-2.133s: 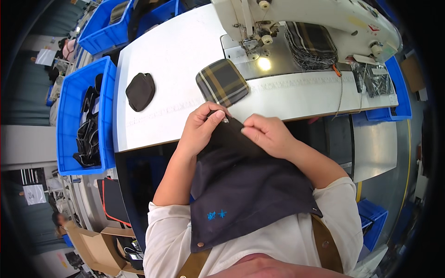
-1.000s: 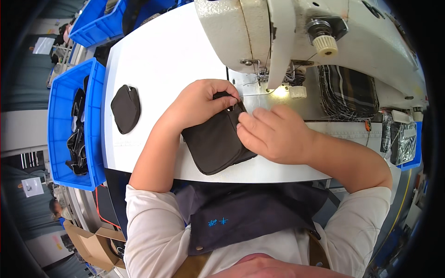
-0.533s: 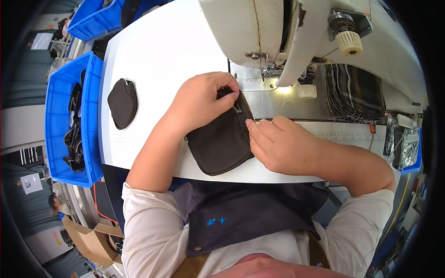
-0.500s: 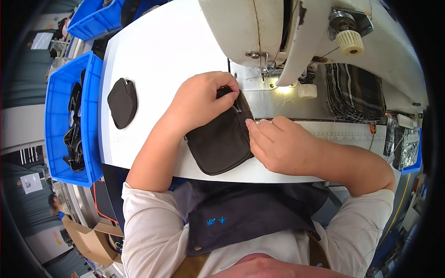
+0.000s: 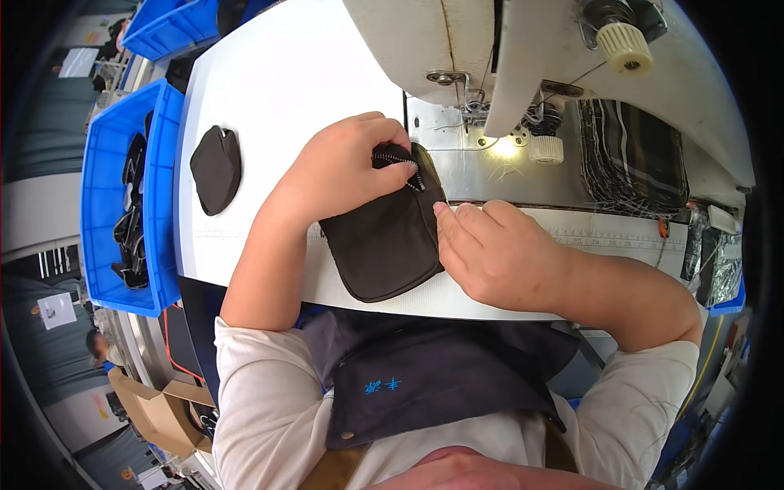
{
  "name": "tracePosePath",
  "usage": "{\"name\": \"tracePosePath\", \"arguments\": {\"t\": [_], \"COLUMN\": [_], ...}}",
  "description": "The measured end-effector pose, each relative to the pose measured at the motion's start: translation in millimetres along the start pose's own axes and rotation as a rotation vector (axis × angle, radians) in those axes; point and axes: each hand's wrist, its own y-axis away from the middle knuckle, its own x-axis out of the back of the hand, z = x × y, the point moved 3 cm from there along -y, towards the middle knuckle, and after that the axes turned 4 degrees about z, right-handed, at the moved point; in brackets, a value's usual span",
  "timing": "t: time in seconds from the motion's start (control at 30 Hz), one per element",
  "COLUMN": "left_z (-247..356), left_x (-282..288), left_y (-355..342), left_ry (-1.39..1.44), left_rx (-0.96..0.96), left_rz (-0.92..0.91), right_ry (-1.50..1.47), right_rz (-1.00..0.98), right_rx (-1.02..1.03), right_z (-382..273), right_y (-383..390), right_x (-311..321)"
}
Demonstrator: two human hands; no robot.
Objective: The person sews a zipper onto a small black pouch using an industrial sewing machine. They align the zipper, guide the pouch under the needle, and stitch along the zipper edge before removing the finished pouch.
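Observation:
A dark brown fabric pouch [image 5: 384,253] with rounded corners lies at the front of the white table, below the sewing machine. Its zipper [image 5: 419,181] with metal teeth runs near the upper right edge, and the opening there gapes. My left hand [image 5: 347,167] grips the pouch's upper edge between thumb and fingers, beside the zipper. At the pouch's right edge my right hand [image 5: 498,253] is closed in a pinch. What sits between its fingertips is too small to tell. The machine's presser foot [image 5: 476,114] is above and to the right of the pouch.
A second brown pouch [image 5: 216,170] lies at the table's left. Blue bins [image 5: 94,212] holding dark pieces stand beyond that edge. Stacked dark fabric pieces [image 5: 633,155] with loose threads lie right of the lit needle plate [image 5: 490,145]. The sewing machine [image 5: 425,49] overhangs the back.
The zipper opening spreads wider beneath my left fingers, which have shifted slightly. My right hand keeps its pinch at the pouch's edge. The whole view has shifted a little.

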Motion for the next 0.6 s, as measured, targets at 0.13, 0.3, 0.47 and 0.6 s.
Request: {"name": "tracePosePath", "arguments": {"t": [0.13, 0.3, 0.47, 0.6], "left_z": [-15.0, -12.3, -10.5, -7.9], "left_x": [-4.0, -8.5, -4.4, -3.1], "left_y": [-1.9, -4.4, -3.2, -3.2], "left_ry": [0.242, 0.368, 0.305, 0.183], "left_rx": [0.010, 0.038, 0.023, -0.006], "left_rz": [-0.078, -0.091, -0.111, -0.034], "right_ry": [-0.013, -0.046, -0.050, -0.055], "right_rz": [0.005, 0.017, 0.007, 0.050], "right_rx": [-0.012, -0.031, -0.040, -0.049], "right_z": [-1.2, -1.2, -2.3, -2.4], "right_y": [-0.3, 0.3, 1.8, 1.7], "right_x": [-0.8, -1.4, -2.8, -4.4]}}
